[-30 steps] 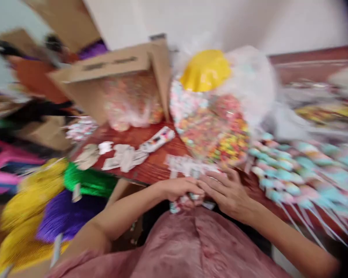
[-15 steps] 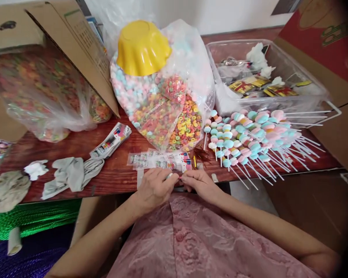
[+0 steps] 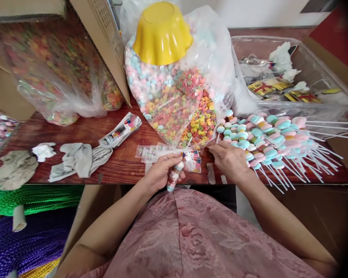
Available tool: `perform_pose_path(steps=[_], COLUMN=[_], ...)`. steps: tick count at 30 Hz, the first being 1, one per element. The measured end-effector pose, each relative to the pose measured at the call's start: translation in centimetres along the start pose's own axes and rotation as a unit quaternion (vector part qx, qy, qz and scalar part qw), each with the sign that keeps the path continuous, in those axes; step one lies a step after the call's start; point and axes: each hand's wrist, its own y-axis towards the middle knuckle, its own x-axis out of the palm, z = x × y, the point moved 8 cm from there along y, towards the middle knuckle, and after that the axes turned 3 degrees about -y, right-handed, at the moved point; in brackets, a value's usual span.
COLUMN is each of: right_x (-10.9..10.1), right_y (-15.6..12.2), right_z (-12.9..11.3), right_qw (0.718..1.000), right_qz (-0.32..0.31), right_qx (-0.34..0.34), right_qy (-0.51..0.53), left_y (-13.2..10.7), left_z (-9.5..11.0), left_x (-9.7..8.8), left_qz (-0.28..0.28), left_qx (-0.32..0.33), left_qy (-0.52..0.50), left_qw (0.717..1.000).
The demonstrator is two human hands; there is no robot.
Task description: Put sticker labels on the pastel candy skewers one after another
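My left hand [image 3: 165, 170] is closed round a marshmallow candy skewer [image 3: 174, 179] in a clear printed wrapper. Its sweets end points down toward me, and its white stick rises above my fingers. To the right, my right hand [image 3: 227, 158] has its fingers pinched together low over the table, beside some thin dark strips [image 3: 210, 153]. What those fingertips hold, if anything, cannot be made out. Flat printed clear wrappers [image 3: 195, 160] lie just beyond my left hand. A pile of unwrapped marshmallow skewers [image 3: 274, 133] lies beyond and right of my right hand.
Behind the wrappers stands a big plastic bag [image 3: 174, 112] of marshmallows and candy rings, topped by a yellow bowl [image 3: 162, 34]. A clear bin [image 3: 301, 106] is at the back right, a cardboard box [image 3: 104, 46] at the left. Grey cloth [image 3: 78, 158] and stacked wrappers [image 3: 121, 130] lie left.
My hands, close together before, are now apart. The right hand has moved right to the dark strips; the left has turned, showing the wrapped skewer. The view has shifted.
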Motion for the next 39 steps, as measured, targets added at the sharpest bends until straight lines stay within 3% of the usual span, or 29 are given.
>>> perform_pose_path(steps=[2,3,6,8,11,14,16,18,21,23,26,28,30,33,35,39], right_x=[-1.4,-2.0,-2.2,-1.6,-0.6,0.7,1.9,2.5,2.2,2.1,1.8,1.4,1.1,1.2,1.7,2.4], right_y=[-0.4,-0.7,-2.1,-3.0,-3.7,-3.3,-2.2,-1.1,-0.2,-0.4,-0.8,-0.8,-0.6,-0.5,-0.5,-0.3], right_z=[1.0,1.4,1.8,0.9,-0.6,-1.3,-1.7,-2.5,-3.7,-4.6,-5.9,-6.4,-6.7,-7.1,-7.6,-8.5], right_qw=[0.988,0.967,0.869,0.825,0.799,0.754,0.703,0.672,0.684,0.675,0.642,0.651,0.699,0.774,0.789,0.774], right_qz=[0.08,0.118,0.202,0.23,0.242,0.211,0.127,0.016,-0.14,-0.245,-0.354,-0.371,-0.361,-0.342,-0.339,-0.325], right_qx=[0.038,0.058,0.135,0.166,0.176,0.191,0.197,0.175,0.096,0.048,0.004,-0.021,-0.053,-0.109,-0.138,-0.17], right_qy=[0.131,0.216,0.431,0.489,0.522,0.592,0.672,0.719,0.709,0.695,0.68,0.662,0.615,0.521,0.494,0.516], left_y=[0.2,0.4,1.1,1.4,1.6,1.1,0.7,-0.1,-2.2,-3.5,-4.7,-4.9,-4.9,-4.9,-4.8,-4.5], left_z=[-0.2,-0.3,-0.4,-0.7,-1.1,-1.2,-0.4,1.2,2.8,2.8,2.3,2.0,1.8,2.0,2.2,2.6], left_x=[1.0,1.6,4.3,5.7,6.4,5.4,4.4,4.4,6.0,7.0,7.8,7.9,7.4,6.0,5.0,3.3], left_qz=[-0.015,-0.025,-0.072,-0.09,-0.084,-0.062,-0.055,-0.077,-0.138,-0.178,-0.208,-0.2,-0.182,-0.16,-0.148,-0.134], left_qx=[-0.005,-0.005,-0.009,-0.012,-0.003,0.022,0.069,0.166,0.31,0.35,0.372,0.38,0.383,0.376,0.361,0.32], left_qy=[-0.032,-0.045,-0.073,-0.078,-0.059,-0.002,0.099,0.27,0.49,0.562,0.621,0.648,0.656,0.631,0.608,0.51], left_qw=[0.999,0.999,0.995,0.993,0.995,0.998,0.991,0.945,0.802,0.728,0.658,0.629,0.625,0.659,0.691,0.787])
